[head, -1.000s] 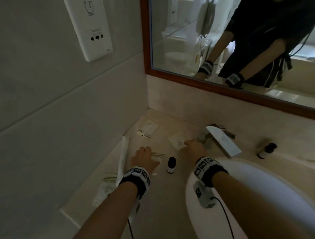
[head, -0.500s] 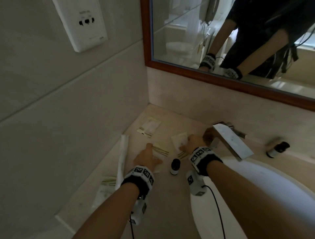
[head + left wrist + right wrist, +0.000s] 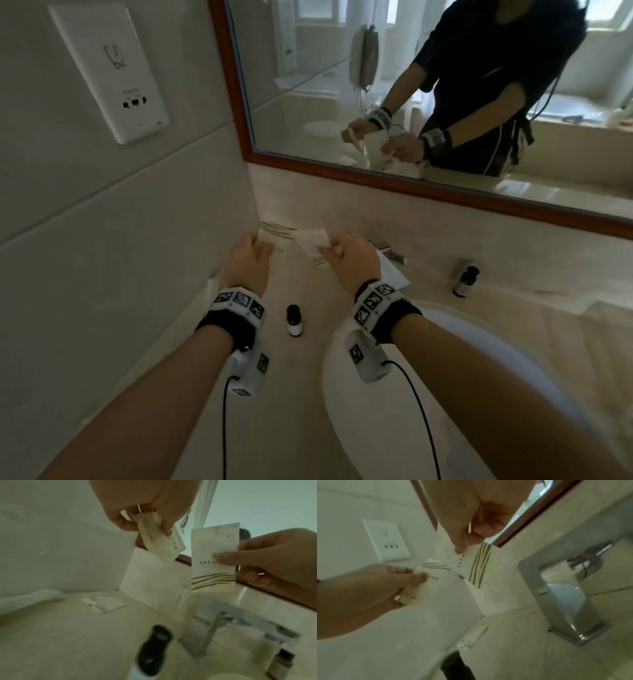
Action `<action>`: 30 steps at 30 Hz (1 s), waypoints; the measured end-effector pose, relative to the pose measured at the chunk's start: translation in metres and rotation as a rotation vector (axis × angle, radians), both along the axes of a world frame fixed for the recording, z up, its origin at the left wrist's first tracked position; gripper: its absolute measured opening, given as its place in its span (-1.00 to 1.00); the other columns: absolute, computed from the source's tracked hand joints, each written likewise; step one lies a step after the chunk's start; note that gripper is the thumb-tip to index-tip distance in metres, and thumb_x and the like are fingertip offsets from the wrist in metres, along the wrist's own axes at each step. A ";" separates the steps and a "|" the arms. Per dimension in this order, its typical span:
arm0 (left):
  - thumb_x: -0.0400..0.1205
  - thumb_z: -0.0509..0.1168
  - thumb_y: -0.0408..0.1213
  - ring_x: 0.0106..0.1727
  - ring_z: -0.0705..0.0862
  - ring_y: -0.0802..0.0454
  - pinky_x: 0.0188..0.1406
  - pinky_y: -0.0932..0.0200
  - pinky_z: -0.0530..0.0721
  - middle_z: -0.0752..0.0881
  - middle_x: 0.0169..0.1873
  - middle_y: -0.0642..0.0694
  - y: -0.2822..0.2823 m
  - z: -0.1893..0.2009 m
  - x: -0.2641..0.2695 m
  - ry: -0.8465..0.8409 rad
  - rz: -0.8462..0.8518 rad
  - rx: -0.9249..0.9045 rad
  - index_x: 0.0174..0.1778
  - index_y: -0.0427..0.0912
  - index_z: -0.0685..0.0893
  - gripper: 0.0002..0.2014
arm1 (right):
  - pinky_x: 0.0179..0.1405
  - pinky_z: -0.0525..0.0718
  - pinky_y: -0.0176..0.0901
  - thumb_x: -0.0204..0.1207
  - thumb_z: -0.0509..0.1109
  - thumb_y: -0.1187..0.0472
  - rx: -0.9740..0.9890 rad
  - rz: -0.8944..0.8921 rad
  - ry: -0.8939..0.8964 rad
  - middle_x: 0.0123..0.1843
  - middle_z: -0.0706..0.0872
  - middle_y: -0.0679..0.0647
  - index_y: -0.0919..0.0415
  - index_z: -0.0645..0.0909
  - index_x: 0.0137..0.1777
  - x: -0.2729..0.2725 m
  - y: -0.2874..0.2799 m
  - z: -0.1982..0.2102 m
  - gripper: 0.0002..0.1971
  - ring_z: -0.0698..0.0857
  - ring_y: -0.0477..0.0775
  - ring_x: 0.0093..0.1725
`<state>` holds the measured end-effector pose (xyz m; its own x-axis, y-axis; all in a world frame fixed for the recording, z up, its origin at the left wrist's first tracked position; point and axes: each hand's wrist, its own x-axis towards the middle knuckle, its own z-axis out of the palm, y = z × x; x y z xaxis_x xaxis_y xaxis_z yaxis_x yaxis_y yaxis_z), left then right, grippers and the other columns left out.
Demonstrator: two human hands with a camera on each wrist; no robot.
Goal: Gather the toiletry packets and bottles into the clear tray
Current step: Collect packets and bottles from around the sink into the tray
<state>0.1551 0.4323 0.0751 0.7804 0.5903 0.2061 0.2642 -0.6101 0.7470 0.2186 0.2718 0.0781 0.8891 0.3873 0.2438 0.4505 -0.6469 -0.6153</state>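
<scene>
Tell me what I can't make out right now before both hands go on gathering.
- Clear tray: in no view, so its place is unknown.
- Print on the right hand's packet: too small and blurred in the left wrist view.
- Left hand's packet: mostly covered by the left hand in the head view.
- Near bottle: blurred, base cut off by the frame edge.
- Far bottle: label too small in the head view.

walls: pale tile (image 3: 102,240) | mirror (image 3: 342,85): wood-framed | counter (image 3: 301,394): beige, perhaps marble | light: dim
</scene>
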 end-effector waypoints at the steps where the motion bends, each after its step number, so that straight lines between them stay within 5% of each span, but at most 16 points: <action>1: 0.67 0.21 -0.18 0.14 0.64 -0.28 0.07 -0.02 0.57 0.70 0.13 -0.34 -0.013 0.010 0.001 -0.035 -0.007 -0.009 0.21 -0.35 0.56 -0.68 | -0.13 0.44 -0.11 0.60 0.30 0.06 0.039 -0.023 -0.021 0.00 0.67 0.18 0.29 0.63 -0.01 -0.004 -0.013 0.009 -0.74 0.59 0.16 -0.10; 5: 0.60 0.31 -0.14 0.08 0.65 -0.29 0.07 -0.08 0.59 0.72 0.02 -0.36 -0.084 0.036 0.005 -0.116 -0.064 -0.024 0.06 -0.36 0.61 -0.68 | -0.22 0.37 -0.21 0.62 0.30 0.19 0.192 -0.084 -0.102 -0.23 0.54 0.07 0.35 0.66 -0.05 -0.016 -0.083 0.031 -0.79 0.46 0.01 -0.24; 10: 0.57 0.35 -0.17 -0.01 0.68 -0.29 -0.01 -0.14 0.65 0.75 -0.09 -0.37 -0.198 0.044 0.006 -0.157 -0.232 -0.042 -0.07 -0.38 0.67 -0.72 | -0.15 0.55 -0.08 0.61 0.26 0.35 0.240 -0.223 -0.192 -0.05 0.71 0.33 0.45 0.69 0.01 -0.023 -0.202 0.041 -0.80 0.65 0.25 -0.14; 13: 0.63 0.28 -0.18 0.04 0.69 -0.28 0.02 -0.12 0.64 0.75 -0.02 -0.37 -0.268 0.039 0.007 -0.123 -0.382 -0.037 0.03 -0.38 0.68 -0.71 | -0.09 0.56 -0.21 0.61 0.25 0.37 0.227 -0.354 -0.188 0.01 0.74 0.30 0.40 0.71 0.09 -0.032 -0.280 0.038 -0.78 0.65 0.17 -0.09; 19: 0.70 0.15 -0.24 -0.03 0.67 -0.24 -0.12 0.06 0.52 0.76 -0.09 -0.32 -0.403 0.010 0.002 -0.044 -0.691 0.059 0.01 -0.36 0.69 -0.72 | 0.09 0.62 -0.04 0.59 0.26 0.40 0.157 -0.570 -0.160 0.05 0.77 0.30 0.37 0.71 0.15 -0.070 -0.426 0.021 -0.76 0.71 0.27 0.03; 24: 0.70 0.14 -0.26 0.12 0.66 -0.25 0.17 -0.14 0.60 0.75 0.05 -0.26 -0.488 -0.025 -0.013 0.069 -0.841 0.141 0.18 -0.18 0.67 -0.74 | 0.17 0.62 -0.03 0.59 0.27 0.41 0.045 -0.677 -0.040 0.10 0.76 0.32 0.39 0.72 0.14 -0.106 -0.518 -0.006 -0.76 0.70 0.30 0.10; 30: 0.71 0.07 -0.27 0.20 0.64 -0.12 0.25 0.06 0.48 0.70 0.12 -0.10 -0.538 -0.069 -0.035 0.308 -0.985 0.249 0.19 0.02 0.63 -0.73 | 0.34 0.59 -0.07 0.58 0.23 0.37 -0.147 -0.679 0.276 0.22 0.76 0.23 0.27 0.73 0.17 -0.139 -0.577 -0.036 -0.72 0.69 0.23 0.23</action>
